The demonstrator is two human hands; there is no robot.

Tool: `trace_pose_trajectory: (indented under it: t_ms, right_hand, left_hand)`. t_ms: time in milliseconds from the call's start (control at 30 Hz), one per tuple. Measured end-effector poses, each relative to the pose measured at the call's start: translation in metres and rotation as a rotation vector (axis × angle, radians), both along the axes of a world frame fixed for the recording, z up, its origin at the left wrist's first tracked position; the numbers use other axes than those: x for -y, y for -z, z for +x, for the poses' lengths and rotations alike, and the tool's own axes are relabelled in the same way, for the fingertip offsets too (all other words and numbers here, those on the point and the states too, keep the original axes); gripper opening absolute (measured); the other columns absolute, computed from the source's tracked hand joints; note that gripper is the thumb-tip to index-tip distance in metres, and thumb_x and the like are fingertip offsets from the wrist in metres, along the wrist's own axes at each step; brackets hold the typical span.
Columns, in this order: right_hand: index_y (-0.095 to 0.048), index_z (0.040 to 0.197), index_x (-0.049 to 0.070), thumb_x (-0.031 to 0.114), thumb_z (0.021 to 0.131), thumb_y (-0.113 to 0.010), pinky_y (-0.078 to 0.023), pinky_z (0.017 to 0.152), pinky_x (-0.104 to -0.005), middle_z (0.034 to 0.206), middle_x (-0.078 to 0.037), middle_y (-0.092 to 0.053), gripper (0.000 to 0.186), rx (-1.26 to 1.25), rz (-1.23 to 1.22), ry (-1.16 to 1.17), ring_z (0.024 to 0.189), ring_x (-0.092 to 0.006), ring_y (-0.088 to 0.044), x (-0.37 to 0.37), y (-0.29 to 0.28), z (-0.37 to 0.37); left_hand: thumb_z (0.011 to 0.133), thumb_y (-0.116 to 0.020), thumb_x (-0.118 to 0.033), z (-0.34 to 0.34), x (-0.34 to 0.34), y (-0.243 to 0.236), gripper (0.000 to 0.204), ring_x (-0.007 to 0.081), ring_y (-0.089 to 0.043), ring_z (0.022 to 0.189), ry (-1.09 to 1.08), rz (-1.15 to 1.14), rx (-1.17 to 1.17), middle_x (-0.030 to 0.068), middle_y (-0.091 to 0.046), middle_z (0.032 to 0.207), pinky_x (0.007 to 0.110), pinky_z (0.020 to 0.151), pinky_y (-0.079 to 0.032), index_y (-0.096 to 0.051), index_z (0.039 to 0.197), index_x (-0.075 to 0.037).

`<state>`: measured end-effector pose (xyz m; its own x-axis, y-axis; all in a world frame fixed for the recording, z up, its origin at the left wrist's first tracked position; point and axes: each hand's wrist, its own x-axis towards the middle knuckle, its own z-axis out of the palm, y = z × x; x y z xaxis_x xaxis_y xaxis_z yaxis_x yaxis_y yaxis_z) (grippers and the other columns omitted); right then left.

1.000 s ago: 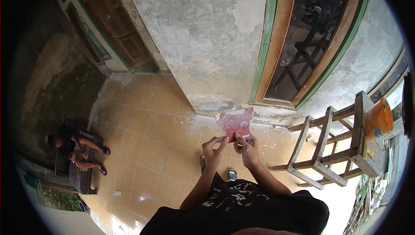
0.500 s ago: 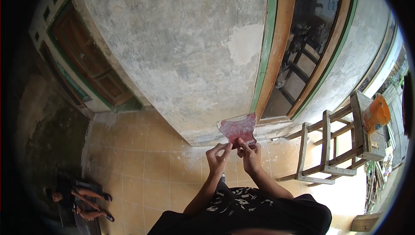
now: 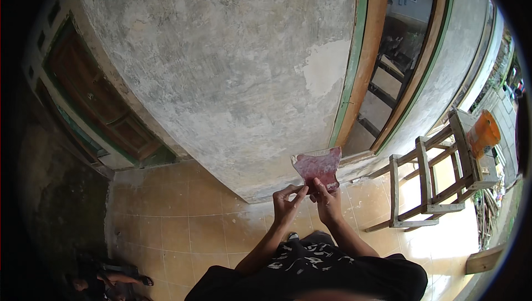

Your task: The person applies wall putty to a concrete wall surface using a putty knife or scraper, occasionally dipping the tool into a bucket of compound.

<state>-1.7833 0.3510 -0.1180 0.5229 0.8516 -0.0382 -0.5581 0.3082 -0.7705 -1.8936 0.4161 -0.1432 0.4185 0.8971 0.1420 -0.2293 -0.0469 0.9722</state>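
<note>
A flat, reddish putty spreader with pale smears and a whitish upper edge is held up in front of the wall's foot. My right hand grips its lower part, thumb pressed on the face and fingers behind. At the lower left corner, my left hand is closed, thumb and fingertips touching the spreader's bottom edge. The fingers behind the spreader are hidden. Ahead stands a grey, patchy plastered wall, with a smooth paler patch beside the window frame.
On the right, a wooden trestle bears an orange bucket on its top boards. A wood-framed window with green edging adjoins the wall. A brown door stands at the left. Someone sits at the lower left, legs stretched over the tiled floor.
The view has shifted, so the wall's corner sits lower and the seated person is nearer the bottom edge. Both hands still hold the spreader, now slightly further right in the picture.
</note>
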Motion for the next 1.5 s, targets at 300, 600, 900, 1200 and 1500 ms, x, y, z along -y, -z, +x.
trace_pose_trajectory:
  t_ms: [300,600,900,1200,1500]
  right_hand:
    - [-0.059,0.106,0.009,0.015,0.094,-0.064,-0.038,0.051,-0.0246,0.088,-0.002,-0.066,0.014,0.041,-0.006,0.035,0.070,-0.0116,-0.062,-0.013,-0.013,0.030]
    - [-0.059,0.103,0.008,0.018,0.092,-0.066,-0.037,0.048,-0.0242,0.084,-0.004,-0.066,0.016,0.227,0.042,0.122,0.065,-0.0123,-0.063,-0.012,-0.062,0.074]
    - [-0.063,0.098,0.008,0.018,0.095,-0.062,-0.037,0.043,-0.0231,0.084,-0.003,-0.067,0.010,0.268,0.154,0.028,0.058,-0.0090,-0.058,-0.069,-0.201,0.124]
    - [-0.060,0.096,0.011,0.019,0.093,-0.066,-0.035,0.045,-0.0226,0.078,0.001,-0.062,0.010,0.488,0.176,0.015,0.058,-0.0057,-0.054,-0.085,-0.260,0.125]
    - [-0.063,0.100,0.009,0.019,0.096,-0.059,-0.035,0.043,-0.0206,0.075,0.000,-0.063,0.011,0.514,0.162,0.001,0.054,-0.0064,-0.053,-0.083,-0.230,0.132]
  left_hand:
    - [0.092,-0.067,-0.024,-0.042,-0.062,-0.031,0.027,0.0118,-0.065,0.076,0.134,0.243,-0.215,0.0065,-0.072,0.077,0.029,0.077,-0.049,-0.072,0.083,0.001]
    - [0.080,-0.077,-0.017,-0.119,-0.167,-0.191,0.011,0.0215,-0.067,0.085,0.012,1.265,-0.749,0.0071,-0.073,0.084,0.036,0.083,-0.050,-0.076,0.084,-0.007]
    - [0.087,-0.062,-0.025,-0.032,-0.252,-0.323,0.061,0.0273,-0.030,0.143,-0.474,2.047,-0.664,0.0042,-0.037,0.153,0.050,0.117,-0.026,-0.043,0.144,-0.015]
    - [0.090,-0.050,-0.043,0.000,-0.287,-0.310,0.066,0.0283,-0.028,0.145,-0.740,1.892,-0.704,0.0038,-0.029,0.158,0.057,0.117,-0.018,-0.035,0.150,-0.019]
    - [0.089,-0.051,-0.044,0.005,-0.288,-0.318,0.068,0.0279,-0.029,0.144,-0.762,1.926,-0.686,0.0026,-0.030,0.158,0.056,0.117,-0.019,-0.034,0.151,-0.021]
